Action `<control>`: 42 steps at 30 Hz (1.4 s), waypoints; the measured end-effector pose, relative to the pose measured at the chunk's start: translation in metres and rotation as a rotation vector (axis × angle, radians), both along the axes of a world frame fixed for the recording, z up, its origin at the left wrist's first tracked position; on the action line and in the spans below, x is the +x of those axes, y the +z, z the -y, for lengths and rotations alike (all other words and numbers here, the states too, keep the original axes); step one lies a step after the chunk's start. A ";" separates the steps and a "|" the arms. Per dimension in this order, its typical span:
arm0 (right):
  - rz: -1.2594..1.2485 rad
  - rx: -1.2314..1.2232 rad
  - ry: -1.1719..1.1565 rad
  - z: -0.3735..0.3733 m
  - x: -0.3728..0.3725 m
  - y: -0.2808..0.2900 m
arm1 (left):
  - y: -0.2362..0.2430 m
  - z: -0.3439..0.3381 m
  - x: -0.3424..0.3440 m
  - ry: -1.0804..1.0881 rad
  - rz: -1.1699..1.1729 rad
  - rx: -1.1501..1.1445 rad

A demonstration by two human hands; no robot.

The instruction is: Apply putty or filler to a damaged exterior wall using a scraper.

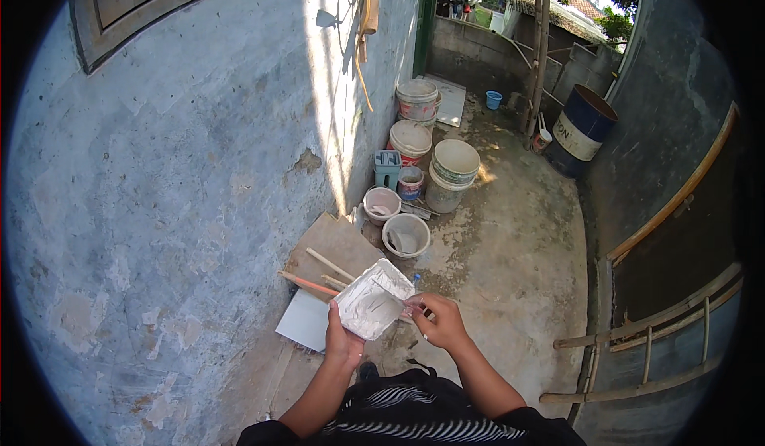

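Observation:
My left hand (343, 345) grips the near left edge of a square white tray (384, 263), thumb up along its side. White paste (368, 301), like putty or plaster, coats the inside of the tray in uneven smears. My right hand (441, 319) is at the tray's right side, its fingers closed on the end of a thin spatula-like tool (390, 290). The tool's narrow end reaches over the paste; its exact shape is too small to tell. Beneath the tray, wooden sticks (328, 263) and a white panel (304, 320) show on the left.
A patchy blue wall (199, 167) runs along the left. Ahead stand a grey basin (408, 253), a smaller bucket (382, 212) and several paint buckets (457, 157). At the right are a bamboo ladder (637, 335) and, farther off, a metal drum (582, 127).

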State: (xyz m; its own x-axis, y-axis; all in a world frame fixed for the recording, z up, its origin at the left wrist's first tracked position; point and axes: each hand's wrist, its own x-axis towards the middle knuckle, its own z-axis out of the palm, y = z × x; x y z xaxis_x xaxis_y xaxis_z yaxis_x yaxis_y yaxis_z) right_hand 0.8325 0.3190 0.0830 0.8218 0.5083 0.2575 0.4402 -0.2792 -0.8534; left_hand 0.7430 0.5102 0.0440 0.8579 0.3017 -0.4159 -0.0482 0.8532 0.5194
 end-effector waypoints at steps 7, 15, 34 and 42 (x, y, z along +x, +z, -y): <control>-0.014 0.023 0.107 0.041 0.194 -0.013 | -0.025 0.050 0.193 0.084 0.009 0.039; -0.045 0.064 0.172 0.271 0.513 -0.086 | -0.099 0.300 0.503 0.235 0.022 -0.013; 0.588 0.041 0.821 0.515 0.992 -0.146 | -0.108 0.578 0.890 0.613 -0.042 -0.062; 0.689 0.043 0.972 0.372 0.984 -0.143 | -0.131 0.451 0.858 0.735 -0.034 -0.086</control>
